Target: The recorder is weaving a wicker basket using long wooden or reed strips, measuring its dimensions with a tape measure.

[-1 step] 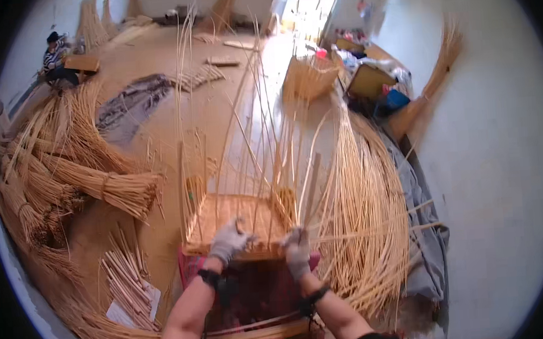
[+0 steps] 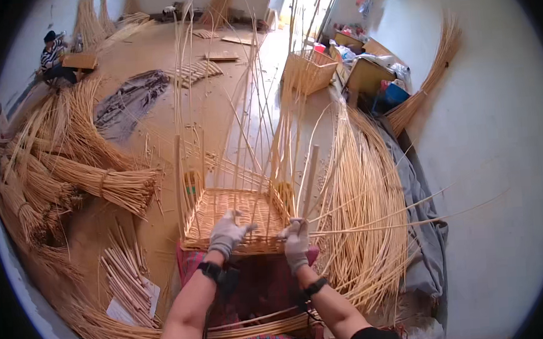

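Observation:
A half-woven rectangular wicker basket point(image 2: 234, 212) stands in front of me on a red patterned cloth point(image 2: 260, 285), with tall thin stakes rising from its sides. My left hand point(image 2: 225, 233), in a grey glove, lies with spread fingers on the basket's near rim. At the near right corner, my gloved right hand point(image 2: 296, 239) pinches thin willow rods point(image 2: 374, 227) that run off to the right. Both wrists carry a black band.
Tied willow bundles point(image 2: 98, 180) lie to the left, with short cut sticks point(image 2: 126, 278) near my left knee. A big fan of loose rods point(image 2: 359, 183) on grey cloth point(image 2: 420, 210) fills the right. Another basket frame point(image 2: 309, 71) stands behind, and a person point(image 2: 53, 55) sits far left.

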Demonstrator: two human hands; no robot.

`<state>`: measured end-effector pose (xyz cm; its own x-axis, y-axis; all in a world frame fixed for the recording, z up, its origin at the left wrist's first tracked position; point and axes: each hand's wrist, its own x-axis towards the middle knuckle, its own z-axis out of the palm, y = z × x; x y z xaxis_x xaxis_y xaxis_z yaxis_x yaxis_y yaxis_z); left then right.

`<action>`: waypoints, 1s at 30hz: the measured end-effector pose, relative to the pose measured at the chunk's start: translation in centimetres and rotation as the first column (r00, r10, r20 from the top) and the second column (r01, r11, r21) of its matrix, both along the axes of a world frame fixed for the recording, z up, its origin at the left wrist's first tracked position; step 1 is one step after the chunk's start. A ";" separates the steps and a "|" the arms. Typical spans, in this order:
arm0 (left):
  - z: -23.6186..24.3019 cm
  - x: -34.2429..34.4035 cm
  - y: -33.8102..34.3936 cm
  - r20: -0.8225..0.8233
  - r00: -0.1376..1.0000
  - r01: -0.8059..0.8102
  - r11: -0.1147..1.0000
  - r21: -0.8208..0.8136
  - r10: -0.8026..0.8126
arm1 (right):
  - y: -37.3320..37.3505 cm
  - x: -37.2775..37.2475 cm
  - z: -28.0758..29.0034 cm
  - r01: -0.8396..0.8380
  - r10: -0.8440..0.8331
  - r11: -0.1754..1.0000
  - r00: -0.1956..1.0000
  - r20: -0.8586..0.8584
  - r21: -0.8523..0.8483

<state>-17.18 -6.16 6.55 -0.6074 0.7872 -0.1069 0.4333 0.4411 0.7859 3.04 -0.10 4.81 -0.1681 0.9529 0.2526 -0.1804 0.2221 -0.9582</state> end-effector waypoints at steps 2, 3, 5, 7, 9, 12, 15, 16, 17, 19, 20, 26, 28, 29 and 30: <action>1.4 0.9 0.9 -0.026 0.999 -0.023 0.988 -0.155 0.019 | -0.9 -1.0 1.9 0.010 -0.004 0.998 0.995 0.098 -0.066; 2.2 1.1 1.1 -0.083 0.995 -0.072 0.978 -0.196 0.057 | -0.8 -1.4 3.0 -0.158 0.161 0.979 0.987 0.016 -0.131; 3.6 1.5 0.8 0.004 0.997 -0.079 0.965 -0.250 0.082 | -0.4 -0.7 4.7 -0.267 0.282 0.954 0.953 0.112 -0.135; 4.4 1.9 0.2 0.057 0.995 -0.071 0.968 -0.240 0.087 | 0.8 1.9 5.2 -0.061 0.064 0.998 0.979 0.195 -0.023; 4.6 2.8 0.0 0.160 0.958 -0.272 0.933 0.235 0.239 | 2.8 4.7 4.6 0.073 -0.070 0.991 0.997 0.025 -0.113; 3.7 5.8 0.5 -0.014 0.994 -0.084 0.809 0.582 0.112 | 4.0 7.0 3.4 0.055 -0.016 0.963 0.989 0.147 -0.263; 2.8 7.9 2.5 0.438 0.835 0.407 0.909 -0.087 -0.332 | 5.8 3.9 5.3 -0.039 0.066 0.989 0.980 0.190 -0.142; 2.5 8.5 2.9 0.370 0.892 0.303 0.951 -0.064 -0.260 | 6.6 2.0 6.7 -0.019 0.039 0.998 0.955 0.295 -0.068; 2.3 9.0 3.0 0.352 0.924 0.197 0.974 -0.108 -0.148 | 7.7 -0.6 8.1 -0.111 -0.056 0.938 0.886 0.460 0.328; 1.9 9.2 3.3 0.320 0.943 0.139 0.983 -0.118 -0.095 | 9.4 -4.2 10.5 -0.238 -0.235 0.756 0.770 0.593 0.609; 1.8 9.0 3.5 0.397 0.918 0.090 0.976 -0.198 -0.004 | 10.0 -4.9 11.1 -0.324 -0.181 0.750 0.738 0.650 0.577; 1.0 8.6 4.1 0.284 0.948 0.202 0.962 -0.181 -0.146 | 5.7 7.2 5.2 0.158 -0.203 0.954 0.966 0.160 0.254; 0.8 9.0 4.0 0.508 0.860 0.139 0.981 -0.133 -0.053 | 2.6 10.9 3.3 0.118 -0.161 0.888 0.985 -0.061 -0.445; 0.8 8.9 4.0 0.355 0.930 0.162 0.971 -0.178 -0.091 | 0.3 11.6 2.8 0.180 -0.190 0.771 0.981 0.049 -0.611; 0.9 9.2 3.2 0.311 0.945 0.168 0.967 -0.189 -0.104 | -2.4 11.9 3.0 0.163 -0.169 0.737 0.984 0.054 -0.656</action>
